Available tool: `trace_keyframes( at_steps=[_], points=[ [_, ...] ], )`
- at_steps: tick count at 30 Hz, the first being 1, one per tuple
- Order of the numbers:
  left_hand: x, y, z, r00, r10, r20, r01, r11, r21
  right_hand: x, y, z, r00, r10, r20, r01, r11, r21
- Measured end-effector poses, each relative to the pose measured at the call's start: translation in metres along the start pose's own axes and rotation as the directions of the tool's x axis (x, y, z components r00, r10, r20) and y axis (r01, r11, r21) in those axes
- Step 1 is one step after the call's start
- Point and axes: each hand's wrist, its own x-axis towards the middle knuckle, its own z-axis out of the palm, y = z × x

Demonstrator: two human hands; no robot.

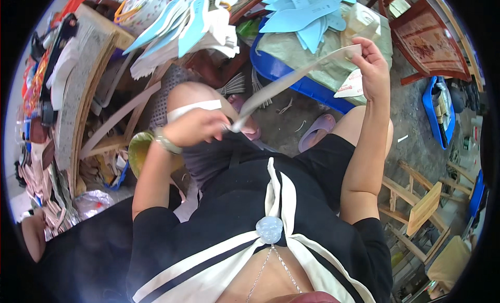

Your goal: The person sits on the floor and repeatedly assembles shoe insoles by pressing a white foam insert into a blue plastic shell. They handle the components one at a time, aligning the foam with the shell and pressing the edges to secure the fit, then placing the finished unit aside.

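Note:
A long pale strip [291, 81], blurred along much of its length, runs slantwise between my hands in front of my knees. Its upper end is pinched by the thumb and fingers of my right hand [374, 68], raised near a blue tub [278, 68]. My left hand [195, 128] is closed at the strip's lower end, over my left thigh; a small dark spot at its fingertips is too blurred to name. Behind that hand a short white strip [195, 109] lies across my knee. Light-blue shoe-sole-shaped pieces [307, 16] are heaped above the tub.
White and blue sole-shaped pieces [192, 29] are stacked ahead on the left. A worn board [86, 89] stands at the left, beside a yellow-green bucket [140, 152]. A blue tray [441, 113] holding tools and a wooden stool [424, 209] are at the right.

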Motion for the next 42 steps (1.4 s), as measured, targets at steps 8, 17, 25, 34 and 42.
trace_keyframes(
  at_steps=[8,17,25,34,42],
  points=[
    [0.193,0.079,-0.018,0.502,0.719,-0.48,-0.407,0.686,0.603,-0.012,0.003,0.031,0.971,-0.096,0.217,0.005,0.923,0.385],
    [0.266,0.069,-0.037,0.884,0.305,-0.355,0.051,0.693,0.72,-0.017,-0.022,-0.009,0.666,-0.675,0.319,-0.184,0.266,0.946],
    [0.33,0.12,-0.032,0.28,0.812,-0.512,0.026,0.526,0.85,0.008,0.083,0.053,0.965,-0.24,0.104,0.248,0.717,-0.651],
    [0.336,0.127,-0.03,0.423,0.782,-0.459,0.066,0.478,0.876,0.027,0.146,0.053,0.976,-0.15,0.157,0.202,0.365,-0.909],
    [0.293,0.162,-0.083,0.839,0.408,-0.361,-0.436,0.9,0.004,0.034,0.162,0.052,0.983,-0.121,0.136,0.168,0.321,-0.932]
  ],
)
